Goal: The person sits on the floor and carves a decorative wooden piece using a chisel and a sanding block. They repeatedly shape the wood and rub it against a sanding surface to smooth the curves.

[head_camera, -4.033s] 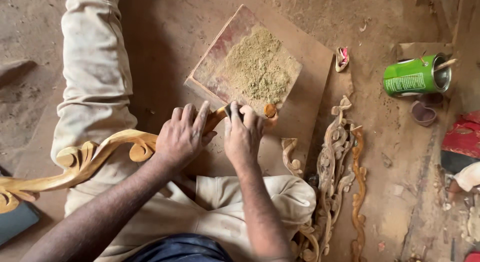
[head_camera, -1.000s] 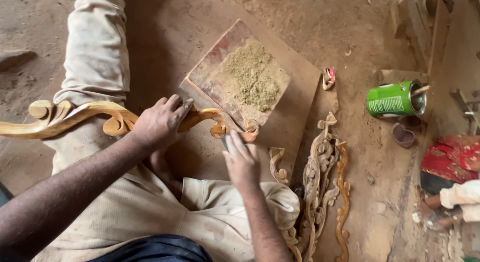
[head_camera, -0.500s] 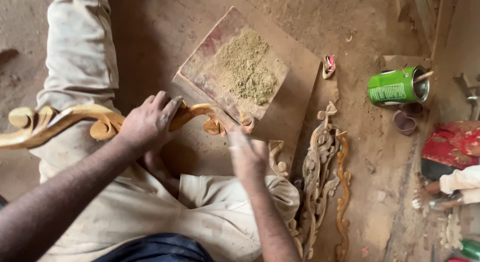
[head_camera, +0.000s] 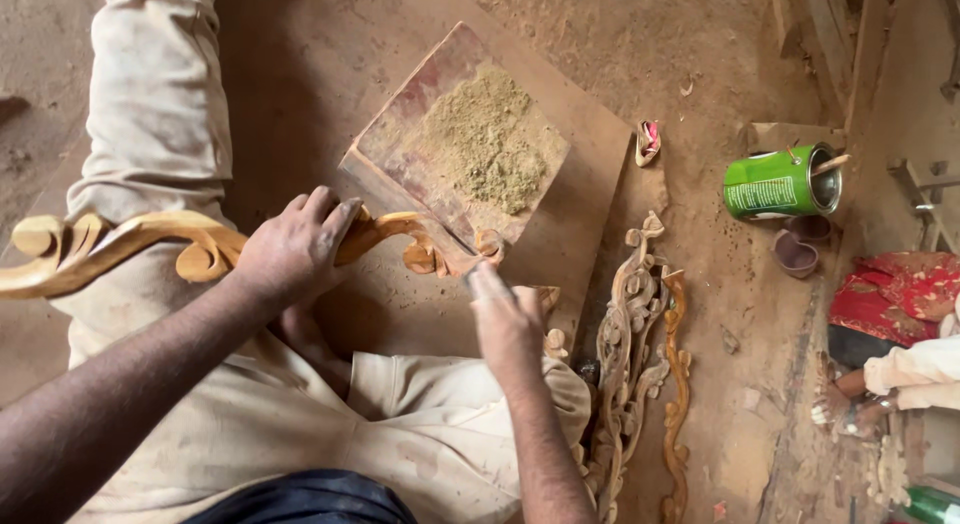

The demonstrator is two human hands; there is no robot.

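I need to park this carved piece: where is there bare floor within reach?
Bare floor lies between the powder board and the green can, and beyond the board's far edge. Crowded: the carved scrollwork beside the right hand, and around the can.

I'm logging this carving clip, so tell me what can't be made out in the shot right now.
Head view only:
- Right hand: blurred, so its fingertips and anything in them cannot be told.
- Carved wooden piece: its far end is cut off by the left edge; the left hand covers its middle.
- Green can: contents too small to tell.
- Another person's sleeve: cut off by the right edge.
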